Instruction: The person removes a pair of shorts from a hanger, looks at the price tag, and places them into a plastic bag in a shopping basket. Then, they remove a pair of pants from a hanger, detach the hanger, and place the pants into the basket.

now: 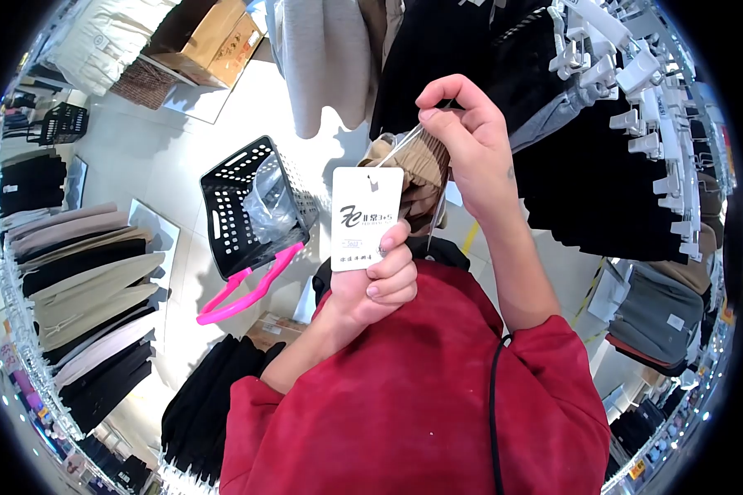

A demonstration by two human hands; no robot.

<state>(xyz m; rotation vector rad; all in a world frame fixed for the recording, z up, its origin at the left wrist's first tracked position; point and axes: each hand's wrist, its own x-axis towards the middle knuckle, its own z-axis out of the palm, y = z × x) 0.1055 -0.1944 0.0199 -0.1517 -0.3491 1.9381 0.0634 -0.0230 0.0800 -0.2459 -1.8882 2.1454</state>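
While the left hand (373, 280) grips a printed white tag (352, 231) by its lower right edge, the right hand (466, 136) is up at about 1 o'clock from it. The tag is near the middle of the view, its face towards the wearer, with black lettering across it. The left fingers are curled close together, their tips lying over the front; what is behind the tag is hidden. On the right hand, thumb and forefinger pinch a pale cord (399, 147) that runs down to the tag; I cannot tell whether the other fingers grip the pleated tan garment (421, 177) just beneath.

At 9 o'clock from the tag stands a black basket (229, 235) with a clear plastic bag (271, 206) inside, its pink handle (227, 312) towards 8 o'clock. A light grey garment (322, 66) hangs at 11 o'clock. White clip hangers (640, 74) crowd 2 o'clock, and black garments (586, 194) fill 3 o'clock. The wearer's red top (413, 396) spreads across 6 o'clock.
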